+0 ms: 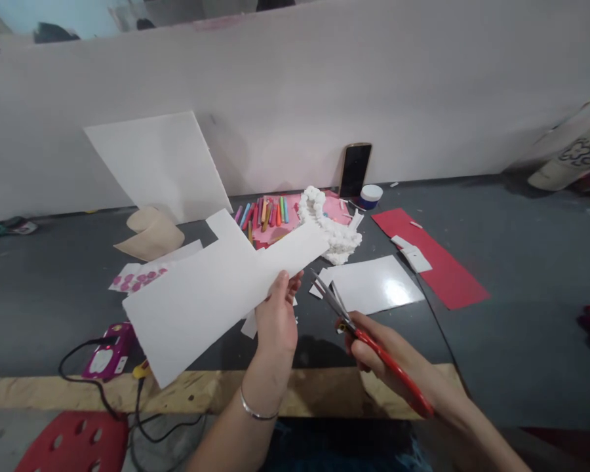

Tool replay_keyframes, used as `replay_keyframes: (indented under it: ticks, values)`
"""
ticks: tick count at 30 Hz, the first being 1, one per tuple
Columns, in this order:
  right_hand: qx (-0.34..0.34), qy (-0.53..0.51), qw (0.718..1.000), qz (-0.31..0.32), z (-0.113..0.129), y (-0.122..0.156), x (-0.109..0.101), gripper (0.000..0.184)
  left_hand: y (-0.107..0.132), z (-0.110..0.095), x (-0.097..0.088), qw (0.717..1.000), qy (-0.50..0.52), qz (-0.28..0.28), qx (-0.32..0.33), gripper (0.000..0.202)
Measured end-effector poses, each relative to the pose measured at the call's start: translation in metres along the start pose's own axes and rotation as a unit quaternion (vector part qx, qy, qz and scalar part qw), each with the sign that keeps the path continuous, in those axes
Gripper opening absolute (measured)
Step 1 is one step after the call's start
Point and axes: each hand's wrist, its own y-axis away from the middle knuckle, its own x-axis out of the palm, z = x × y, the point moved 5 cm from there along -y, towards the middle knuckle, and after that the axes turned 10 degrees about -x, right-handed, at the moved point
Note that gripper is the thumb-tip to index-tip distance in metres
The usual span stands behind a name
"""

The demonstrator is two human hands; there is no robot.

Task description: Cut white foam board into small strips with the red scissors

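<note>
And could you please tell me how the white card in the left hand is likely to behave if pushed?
The white card is probably fairly stiff, as it shows little sag while the left hand grips it near one edge. It seems light, since that hand alone supports it. Its narrow upper tab might bend before the wider part.

Left hand (278, 321) pinching, thumb uppermost, right hand (378, 347) curled, 2 forearms (240, 419) extended

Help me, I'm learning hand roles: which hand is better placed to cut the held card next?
Probably the right hand: it holds the scissors, blades apart, while the left hand holds the card.
</note>
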Motion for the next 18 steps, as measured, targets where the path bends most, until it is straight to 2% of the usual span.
replay_keyframes:
  ticks: [5, 9, 15, 18]
  values:
    - [0.009, -0.057, 0.998, -0.007, -0.001, -0.001, 0.014, 0.033, 0.013, 0.003, 0.003, 1.000, -0.001, 0.014, -0.003, 0.024]
    - [0.002, -0.073, 0.997, -0.008, 0.000, -0.002, 0.014, 0.027, 0.020, 0.004, 0.007, 1.000, 0.005, 0.008, -0.010, 0.030]
    - [0.041, -0.085, 0.995, -0.033, 0.002, -0.002, 0.017, 0.030, 0.023, 0.004, 0.009, 1.000, 0.005, 0.004, -0.002, 0.043]
    - [0.042, -0.077, 0.995, -0.047, 0.006, -0.002, 0.017, 0.029, 0.024, 0.005, 0.008, 1.000, 0.000, 0.005, -0.003, 0.042]
